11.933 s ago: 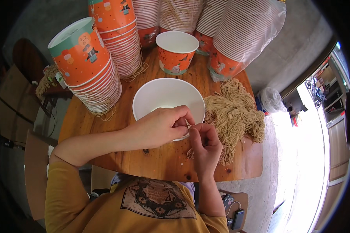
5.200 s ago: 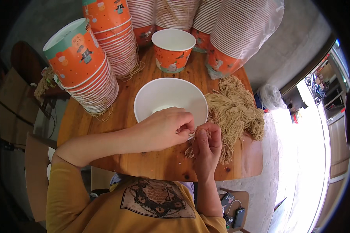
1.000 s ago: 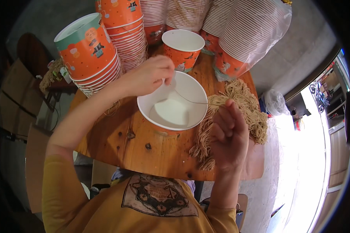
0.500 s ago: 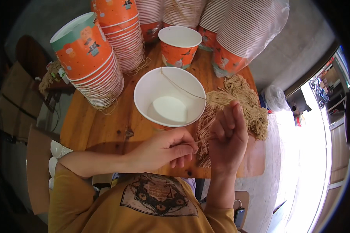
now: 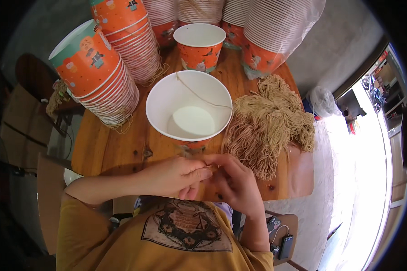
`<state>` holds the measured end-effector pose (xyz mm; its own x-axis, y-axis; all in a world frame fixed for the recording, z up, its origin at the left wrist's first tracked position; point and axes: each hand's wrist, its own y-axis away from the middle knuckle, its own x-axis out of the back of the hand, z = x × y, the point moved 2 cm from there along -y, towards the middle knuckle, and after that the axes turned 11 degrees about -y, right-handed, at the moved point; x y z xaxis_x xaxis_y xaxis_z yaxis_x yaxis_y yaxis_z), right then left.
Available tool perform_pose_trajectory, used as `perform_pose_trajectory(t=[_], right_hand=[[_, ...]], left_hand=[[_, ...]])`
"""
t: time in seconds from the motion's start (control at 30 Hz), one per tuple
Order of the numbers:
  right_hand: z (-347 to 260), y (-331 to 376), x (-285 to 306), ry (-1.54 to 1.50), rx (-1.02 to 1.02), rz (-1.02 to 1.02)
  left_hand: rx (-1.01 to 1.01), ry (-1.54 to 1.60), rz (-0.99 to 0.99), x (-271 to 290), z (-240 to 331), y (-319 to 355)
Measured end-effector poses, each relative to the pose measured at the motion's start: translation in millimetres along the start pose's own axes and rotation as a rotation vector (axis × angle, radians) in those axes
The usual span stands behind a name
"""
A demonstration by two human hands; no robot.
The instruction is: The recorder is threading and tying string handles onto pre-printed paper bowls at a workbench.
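A white-lined paper bucket with an orange printed outside stands on the table before me, its mouth tilted toward me. A thin tan string runs from its far rim across the mouth and over the right rim. Just below the bucket, my left hand is closed, pinching a string end between thumb and forefinger. My right hand meets it there with bent fingers closed at the string; the exact hold is partly hidden. Right of the bucket lies a loose bundle of tan strings.
Nested orange buckets with strings lean at the left, another stack behind. One more bucket stands beyond mine. Plastic-wrapped bucket stacks line the back of the wooden table. A phone-like black device lies lower right.
My right hand has come down and left from beside the string bundle to meet my left hand. The string, stretched toward it before, now hangs slack over the bucket's right rim.
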<state>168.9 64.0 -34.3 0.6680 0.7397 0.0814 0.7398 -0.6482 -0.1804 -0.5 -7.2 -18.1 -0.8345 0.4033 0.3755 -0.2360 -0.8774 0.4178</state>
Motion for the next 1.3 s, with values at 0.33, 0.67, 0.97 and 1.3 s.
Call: perform_pose_trajectory(t=[0.33, 0.67, 0.97, 1.3], right_hand=[[11, 3, -3, 0.239, 0.196, 0.169], [37, -7, -16, 0.133, 0.148, 0.382], [29, -28, -26, 0.456, 0.555, 0.325], [25, -40, -32, 0.699, 0.715, 0.32]], left_hand=[[-0.232, -0.592, 0.563, 24, 26, 20], [-0.142, -0.477, 0.334, 67, 25, -14], [-0.102, -0.269, 0.241, 84, 21, -16], [-0.106, -0.188, 0.229, 91, 17, -10]])
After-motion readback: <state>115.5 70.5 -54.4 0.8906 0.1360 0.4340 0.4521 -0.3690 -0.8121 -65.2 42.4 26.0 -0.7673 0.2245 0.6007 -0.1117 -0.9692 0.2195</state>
